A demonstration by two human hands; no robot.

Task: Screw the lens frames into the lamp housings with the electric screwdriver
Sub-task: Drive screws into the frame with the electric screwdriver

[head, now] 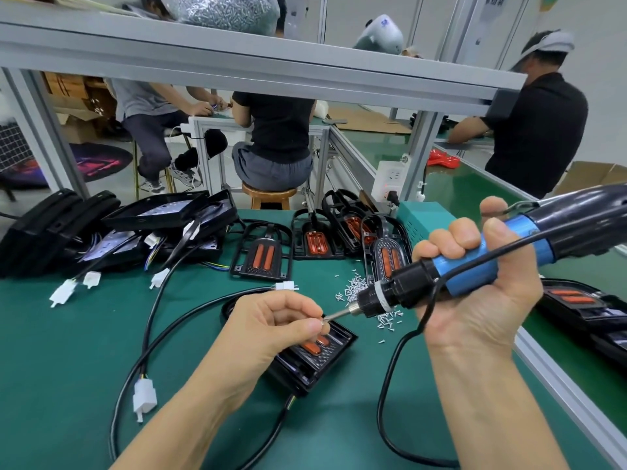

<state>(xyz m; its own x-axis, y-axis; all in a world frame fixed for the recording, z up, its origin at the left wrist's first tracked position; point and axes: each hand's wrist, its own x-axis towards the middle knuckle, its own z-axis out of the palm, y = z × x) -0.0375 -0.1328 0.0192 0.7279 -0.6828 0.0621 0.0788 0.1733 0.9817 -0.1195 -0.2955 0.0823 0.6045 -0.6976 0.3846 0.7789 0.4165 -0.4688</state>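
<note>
**Screw meets bit over the lamp housing**

On the green table (pixel 84 334) before me, my left hand (pixel 271 320) pinches a small silver screw (pixel 321 321) between thumb and fingertips, setting it against the tip of the blue-and-black electric screwdriver (pixel 458 269). My right hand (pixel 475 286) grips that screwdriver round its blue barrel, holding it nearly level with the bit pointing left. Its black cord (pixel 390 385) loops down across the table.

Just below my left hand lies a black rectangular lamp housing with an orange-lensed frame (pixel 315 354) seated in it, partly hidden by my fingers. A loose heap of small silver screws (pixel 356 290) lies just beyond the screwdriver's nose. Several black lens frames with orange lenses (pixel 261 256) lie further back, and to the left is a pile of black housings with white connectors (pixel 118 225).
</note>
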